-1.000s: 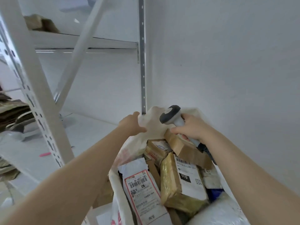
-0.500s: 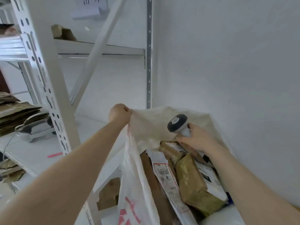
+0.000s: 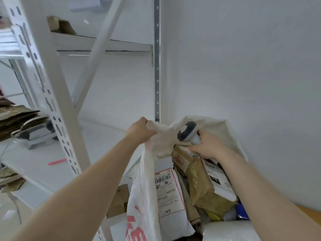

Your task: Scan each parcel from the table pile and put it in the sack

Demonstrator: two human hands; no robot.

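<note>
We're hauling the sack [image 3: 145, 185] up now. Our left hand [image 3: 139, 131] is clenching a bunch of its rim, higher than a second ago, and the cloth is rising into a tall wall on the sack's left side. So the mouth is staying wide and the load is settling deeper.

Our right hand [image 3: 206, 146], inside the sack's mouth, is wrapping round the handle of the scanner [image 3: 186, 131] while its fingers are pressing down on a small brown parcel [image 3: 180, 158] at the top of the load. That parcel is sitting lower and more buried than it was a moment back, so we're calling this one bagged. The two hands are working apart, with bunched rim between them.

Inside, the sack is filling up. A white parcel [image 3: 166, 188] with a red-edged label is leaning against the sack's left wall. A brown taped parcel [image 3: 201, 186] is lying to the right of it, with something blue [image 3: 242, 213] tucked below. The table pile isn't showing, so we can't tell how many parcels are waiting. Left of the sack, a white rack [image 3: 57, 101] is standing.
</note>
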